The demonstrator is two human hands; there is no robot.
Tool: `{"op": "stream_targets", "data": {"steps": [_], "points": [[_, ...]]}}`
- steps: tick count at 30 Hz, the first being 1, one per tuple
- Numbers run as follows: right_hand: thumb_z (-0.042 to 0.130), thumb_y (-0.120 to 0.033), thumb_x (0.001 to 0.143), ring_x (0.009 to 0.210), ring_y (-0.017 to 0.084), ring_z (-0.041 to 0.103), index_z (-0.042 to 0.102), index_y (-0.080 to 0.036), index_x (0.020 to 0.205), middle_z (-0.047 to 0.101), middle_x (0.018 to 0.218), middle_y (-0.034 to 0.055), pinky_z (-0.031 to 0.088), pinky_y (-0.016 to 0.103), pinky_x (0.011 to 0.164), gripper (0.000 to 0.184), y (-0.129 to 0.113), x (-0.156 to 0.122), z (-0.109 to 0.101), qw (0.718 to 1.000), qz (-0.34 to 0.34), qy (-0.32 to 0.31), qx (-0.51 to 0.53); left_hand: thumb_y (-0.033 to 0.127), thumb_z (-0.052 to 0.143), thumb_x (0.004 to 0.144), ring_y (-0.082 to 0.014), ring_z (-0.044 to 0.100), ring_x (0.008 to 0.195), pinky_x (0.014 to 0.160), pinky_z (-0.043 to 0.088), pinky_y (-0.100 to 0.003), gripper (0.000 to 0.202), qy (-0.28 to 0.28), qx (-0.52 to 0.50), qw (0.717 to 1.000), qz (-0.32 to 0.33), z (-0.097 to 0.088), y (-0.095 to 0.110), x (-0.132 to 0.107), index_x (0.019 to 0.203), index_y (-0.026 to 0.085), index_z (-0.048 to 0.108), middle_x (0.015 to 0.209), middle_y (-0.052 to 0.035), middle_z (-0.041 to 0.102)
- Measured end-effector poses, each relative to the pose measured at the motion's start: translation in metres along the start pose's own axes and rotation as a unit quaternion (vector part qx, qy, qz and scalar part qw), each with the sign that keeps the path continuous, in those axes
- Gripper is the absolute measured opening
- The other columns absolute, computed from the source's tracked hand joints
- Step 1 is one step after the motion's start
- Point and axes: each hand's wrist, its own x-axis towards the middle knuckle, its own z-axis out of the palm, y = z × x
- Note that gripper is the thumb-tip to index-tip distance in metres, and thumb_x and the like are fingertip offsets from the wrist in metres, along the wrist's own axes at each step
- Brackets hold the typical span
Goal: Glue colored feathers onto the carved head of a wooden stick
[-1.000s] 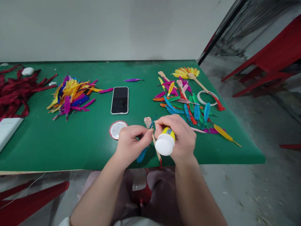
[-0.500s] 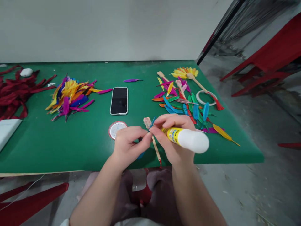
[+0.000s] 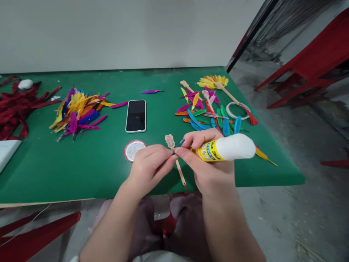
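My right hand (image 3: 208, 156) is closed around a glue stick (image 3: 225, 148) with a white body and a yellow label, tilted to the right. Its thumb and forefinger meet the fingertips of my left hand (image 3: 152, 162), which pinches a small blue feather (image 3: 182, 143); most of the feather is hidden by the fingers. Below the fingertips, a wooden stick (image 3: 179, 171) with a flat, pale, smeared head lies on the table, a red cord at its lower end. Beside my left hand sits a round white lid (image 3: 133, 150) with a red rim.
A phone (image 3: 136, 116) lies on the green table (image 3: 103, 171). To the left are a mixed feather pile (image 3: 77, 109) and dark red ribbons (image 3: 16, 109). Loose feathers, wooden sticks, a yellow feather fan (image 3: 212, 82) and a white ring (image 3: 230, 113) lie to the right.
My right hand has turned, swinging the glue stick's white end up and to the right. The blue feather's tip between my fingers has dropped lower and shows less. The view has shifted slightly.
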Motion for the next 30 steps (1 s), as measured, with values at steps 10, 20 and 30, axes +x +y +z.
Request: {"op": "stream_targets", "data": {"steps": [10, 20, 30], "points": [[0.065, -0.002, 0.066, 0.064, 0.011, 0.057, 0.049, -0.021, 0.071, 0.055, 0.070, -0.0040, 0.050, 0.026, 0.058, 0.025, -0.012, -0.003, 0.001, 0.997, -0.020, 0.021, -0.076, 0.013, 0.050, 0.082, -0.0098, 0.050, 0.055, 0.052, 0.039, -0.020, 0.014, 0.010, 0.058, 0.998, 0.016, 0.002, 0.000, -0.003, 0.069, 0.014, 0.055, 0.060, -0.0032, 0.058], [0.063, -0.001, 0.068, 0.069, 0.011, 0.056, 0.050, -0.022, 0.073, 0.056, 0.072, -0.0046, 0.048, 0.025, 0.065, 0.025, -0.017, -0.008, 0.008, 0.990, -0.042, 0.044, -0.125, 0.011, 0.058, 0.076, -0.0079, 0.052, 0.054, 0.053, 0.040, -0.019, 0.006, 0.102, 0.141, 0.984, 0.041, 0.012, 0.002, -0.010, 0.072, 0.014, 0.060, 0.058, -0.0005, 0.059], [0.061, -0.006, 0.071, 0.071, 0.016, 0.058, 0.051, -0.025, 0.079, 0.057, 0.073, -0.0023, 0.051, 0.032, 0.068, 0.022, -0.011, -0.012, 0.016, 0.961, -0.119, 0.061, -0.241, 0.010, 0.052, 0.079, -0.0077, 0.044, 0.045, 0.045, 0.033, -0.021, 0.017, 0.129, 0.104, 0.986, 0.009, 0.013, 0.008, -0.004, 0.063, 0.015, 0.054, 0.050, 0.0012, 0.051]]}}
